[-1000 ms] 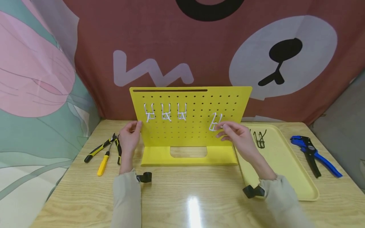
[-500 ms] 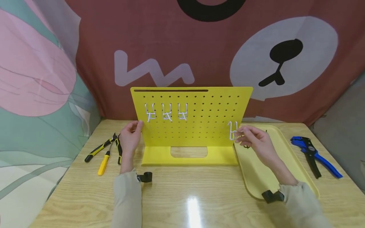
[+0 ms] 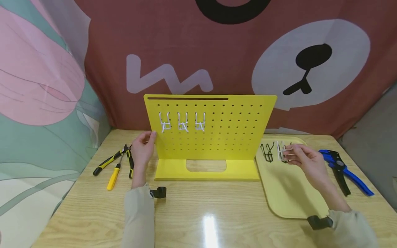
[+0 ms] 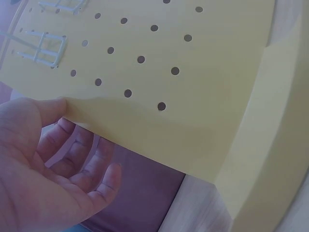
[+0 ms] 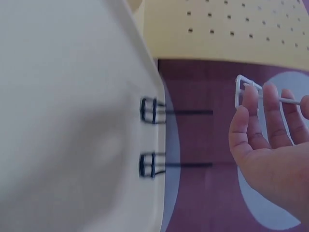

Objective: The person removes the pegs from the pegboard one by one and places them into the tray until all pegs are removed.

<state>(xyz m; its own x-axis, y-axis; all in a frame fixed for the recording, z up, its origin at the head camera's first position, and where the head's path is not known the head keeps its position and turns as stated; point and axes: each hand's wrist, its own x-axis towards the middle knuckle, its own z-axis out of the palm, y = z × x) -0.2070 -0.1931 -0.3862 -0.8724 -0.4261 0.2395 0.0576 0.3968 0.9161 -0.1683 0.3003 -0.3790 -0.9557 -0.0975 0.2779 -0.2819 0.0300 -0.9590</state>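
A yellow pegboard (image 3: pixel 235 144) stands upright on the table, with three white wire hooks (image 3: pixel 183 124) in a row at its upper left. My left hand (image 3: pixel 142 151) grips the board's left edge; in the left wrist view its thumb lies on the front face and the fingers curl behind. My right hand (image 3: pixel 308 165) pinches another white wire hook (image 5: pixel 239 92) by its prong, above the far end of a pale yellow tray (image 3: pixel 288 199). Two black wire hooks (image 5: pixel 148 165) stand in that tray, and in the head view the right one is partly hidden by the white hook and fingers.
Left of the board lie yellow-and-black pliers (image 3: pixel 108 162) and a yellow-handled screwdriver (image 3: pixel 113 177). A blue-and-black wire stripper (image 3: pixel 339 165) rests beyond the tray's right edge. A curtain (image 3: pixel 186 41) with a printed bear hangs behind the table.
My right hand has carried the white hook from in front of the board's right half rightward and down over the tray. My left hand has stayed at the board's edge.
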